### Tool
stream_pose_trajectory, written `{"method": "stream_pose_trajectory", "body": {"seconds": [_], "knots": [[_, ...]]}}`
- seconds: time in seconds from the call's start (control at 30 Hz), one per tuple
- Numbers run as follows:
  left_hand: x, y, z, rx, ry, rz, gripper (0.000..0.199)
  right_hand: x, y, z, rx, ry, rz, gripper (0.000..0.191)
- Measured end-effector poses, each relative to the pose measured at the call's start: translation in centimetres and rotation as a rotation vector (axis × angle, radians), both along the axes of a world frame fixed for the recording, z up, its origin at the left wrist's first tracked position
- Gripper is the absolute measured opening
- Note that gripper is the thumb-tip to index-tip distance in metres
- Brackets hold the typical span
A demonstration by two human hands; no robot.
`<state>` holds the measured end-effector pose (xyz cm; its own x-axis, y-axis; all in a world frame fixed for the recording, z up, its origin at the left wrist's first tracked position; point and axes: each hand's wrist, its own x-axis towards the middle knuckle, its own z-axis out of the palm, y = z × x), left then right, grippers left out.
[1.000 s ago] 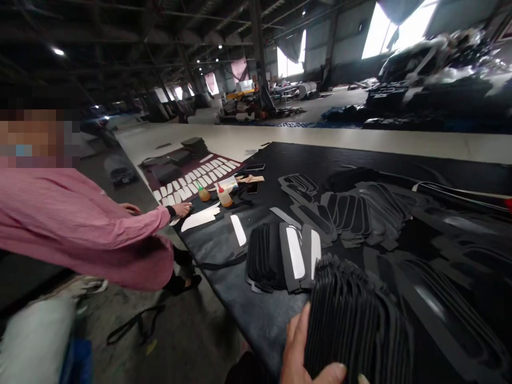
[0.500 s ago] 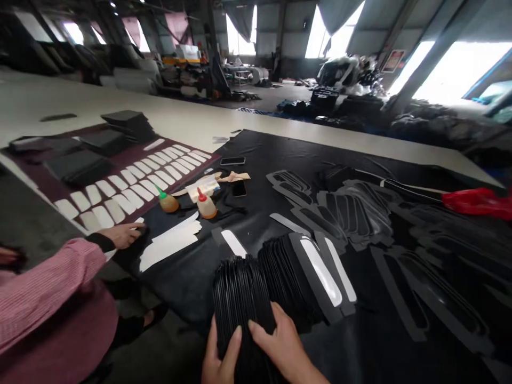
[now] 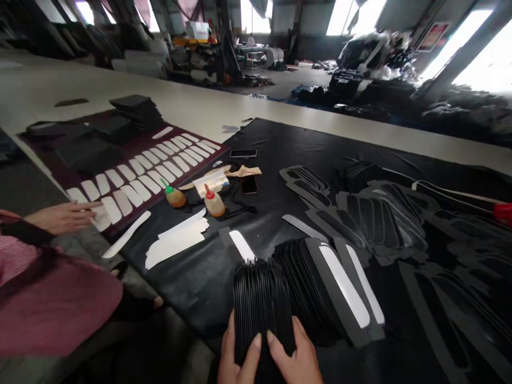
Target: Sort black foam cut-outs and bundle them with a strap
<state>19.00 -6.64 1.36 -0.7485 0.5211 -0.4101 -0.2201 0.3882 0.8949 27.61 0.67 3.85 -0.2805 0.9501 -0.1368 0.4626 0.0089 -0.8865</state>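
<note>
Black sheeting covers the near part of the worktable, below bright windows at the far wall. At the near edge I have a thick bundle of black strips clasped between my two hands: my left hand closes on its left side, my right hand on its right, both thumbs laid over the near face, tips close together. Its far end stands out beyond my fingers. Just right of it leans a second black stack; farther left, another person's hand touches a pale piece.
</note>
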Motion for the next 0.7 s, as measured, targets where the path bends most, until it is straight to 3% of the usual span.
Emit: {"method": "stream_pose_trajectory", "body": {"seconds": [0.2,0.4,0.6,0.7], "knots": [[1.5,2.1,1.3,0.115,-0.041,-0.02,0.071,2.5,1.6,0.8,0.033,-0.038,0.032,0.035],[2.5,4.7,1.7,0.218,-0.177,-0.073,0.072,4.8,4.2,1.2,0.089,-0.199,0.069,0.037],[2.2,6.8,2.1,0.24,-0.265,-0.148,0.072,4.6,6.3,1.9,0.293,-0.357,0.074,0.046],[1.8,7.5,1.3,0.174,-0.264,-0.149,0.075,3.7,7.2,1.5,0.359,-0.422,0.122,0.053]]}}
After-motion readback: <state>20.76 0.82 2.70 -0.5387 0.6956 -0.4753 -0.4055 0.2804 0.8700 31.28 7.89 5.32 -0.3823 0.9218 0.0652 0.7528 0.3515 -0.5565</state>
